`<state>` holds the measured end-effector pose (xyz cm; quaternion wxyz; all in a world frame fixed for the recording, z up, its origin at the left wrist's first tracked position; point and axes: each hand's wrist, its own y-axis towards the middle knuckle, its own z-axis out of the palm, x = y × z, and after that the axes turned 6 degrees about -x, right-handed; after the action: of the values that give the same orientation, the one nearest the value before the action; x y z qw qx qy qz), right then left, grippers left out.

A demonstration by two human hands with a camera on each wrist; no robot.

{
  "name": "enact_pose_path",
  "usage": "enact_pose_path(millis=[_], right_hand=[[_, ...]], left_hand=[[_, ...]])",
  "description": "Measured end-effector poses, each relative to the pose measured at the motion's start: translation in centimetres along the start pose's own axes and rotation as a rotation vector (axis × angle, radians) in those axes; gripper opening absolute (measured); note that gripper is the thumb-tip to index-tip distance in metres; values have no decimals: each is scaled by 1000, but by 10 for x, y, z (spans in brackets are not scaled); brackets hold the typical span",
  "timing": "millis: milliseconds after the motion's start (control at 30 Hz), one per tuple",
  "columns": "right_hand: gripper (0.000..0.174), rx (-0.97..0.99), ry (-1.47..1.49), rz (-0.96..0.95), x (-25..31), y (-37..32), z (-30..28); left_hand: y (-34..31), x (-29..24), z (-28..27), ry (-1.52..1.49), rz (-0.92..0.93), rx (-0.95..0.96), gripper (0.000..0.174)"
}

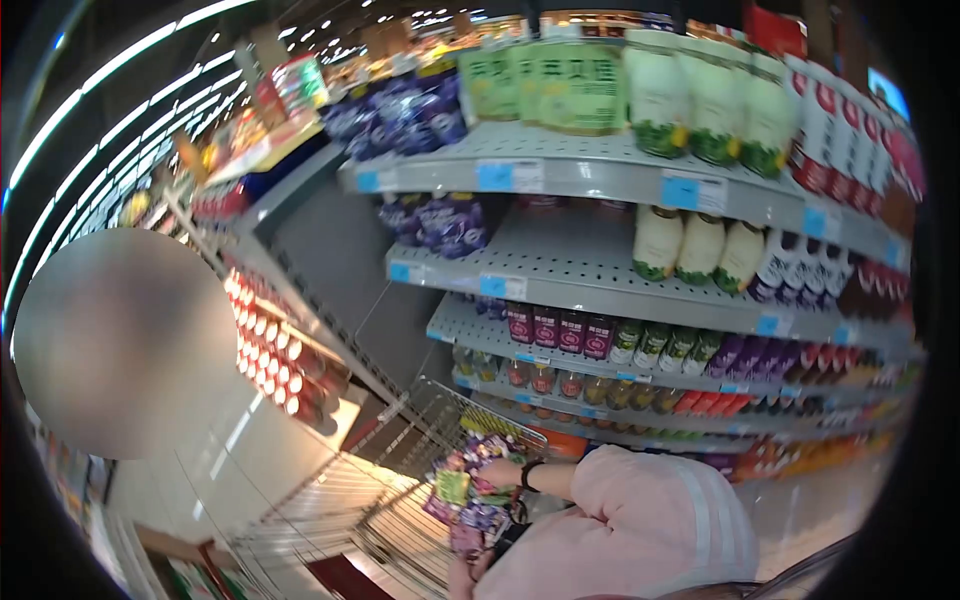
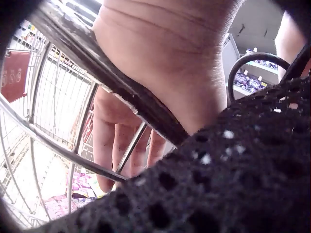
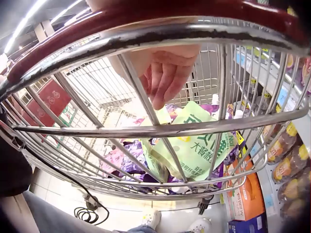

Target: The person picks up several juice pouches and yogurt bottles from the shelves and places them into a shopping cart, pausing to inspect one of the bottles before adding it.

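In the head view, a metal shopping cart (image 1: 440, 400) holds purple pouches (image 1: 485, 515) and a green pouch (image 1: 452, 487). My right hand (image 1: 498, 474) reaches in over them. The right wrist view has this hand (image 3: 167, 73) inside the basket, fingers pointing down, loosely bent, tips just above the light green pouches (image 3: 194, 145); contact is unclear. Low in the head view, my left hand (image 1: 465, 578) is at the cart's near side. Its fingers (image 2: 104, 145) hang nearly straight down past the metal rim in the left wrist view; the thumb is hidden.
Shelves (image 1: 600, 285) beside the cart carry bottles (image 1: 660, 245), green pouches and purple bags (image 1: 435, 225). A blurred round patch covers the left of the head view. An orange box (image 3: 245, 194) sits low by the shelf. Another display of red-lidded goods (image 1: 270, 350) stands to the left.
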<state>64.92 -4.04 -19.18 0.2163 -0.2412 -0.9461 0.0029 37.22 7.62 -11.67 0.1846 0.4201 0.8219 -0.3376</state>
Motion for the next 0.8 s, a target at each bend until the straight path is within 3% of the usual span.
enact_pose_path(millis=[167,400,533,567,600,633,700,800], right_hand=[[16,-16,-17,-45,2,-3,6],[20,-37,89,28,12,-11,-18],[22,-24,57,-88,24,-16,-31],[31,-157,122,-182,25,-22,-46],[41,-75,171,-85,34,-23,-81],[51,-131,127,-205,32,-23,-118],[57,-416,22,-283,24,-9,-173],[55,-703,3,-325,65,-29,-332]], left_hand=[[-9,-50,-23,-126,32,-8,59],[-9,-58,-28,-150,44,-5,57],[-12,-58,-31,-164,49,2,57],[-14,-55,-32,-164,50,4,56],[-14,-55,-32,-168,53,5,56],[-15,-54,-32,-167,55,6,56],[-16,-52,-32,-169,60,16,56],[-17,-50,-32,-168,67,24,55]])
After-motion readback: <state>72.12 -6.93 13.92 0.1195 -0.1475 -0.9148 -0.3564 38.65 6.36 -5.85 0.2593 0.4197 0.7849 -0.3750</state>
